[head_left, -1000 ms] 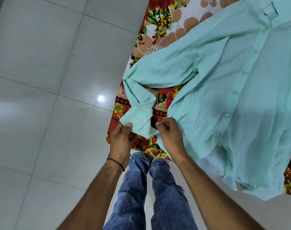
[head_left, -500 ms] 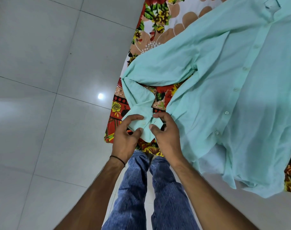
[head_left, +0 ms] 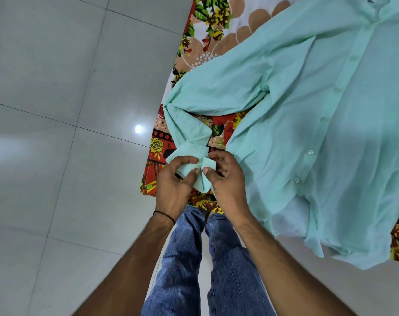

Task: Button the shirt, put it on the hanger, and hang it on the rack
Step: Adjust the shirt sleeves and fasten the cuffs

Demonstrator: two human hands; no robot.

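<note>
A mint green shirt [head_left: 307,115] lies spread on a flower-patterned bedsheet [head_left: 213,21], its front placket with a row of buttons [head_left: 310,152] facing up. One sleeve bends back toward me and ends in a cuff [head_left: 200,173] at the bed's near corner. My left hand [head_left: 174,181] pinches the cuff's left flap between thumb and fingers. My right hand [head_left: 225,179] pinches the cuff's right flap, thumb tip close to the left thumb. No hanger or rack is in view.
Glossy grey floor tiles [head_left: 57,133] fill the left half, with a lamp reflection on them. My legs in blue jeans [head_left: 194,258] stand against the bed's edge. The shirt's hem [head_left: 353,258] hangs over the bed's near edge at the right.
Both hands have drawn the cuff's two flaps together; thumbs now meet over the cuff, where earlier the hands held it apart at its edges.
</note>
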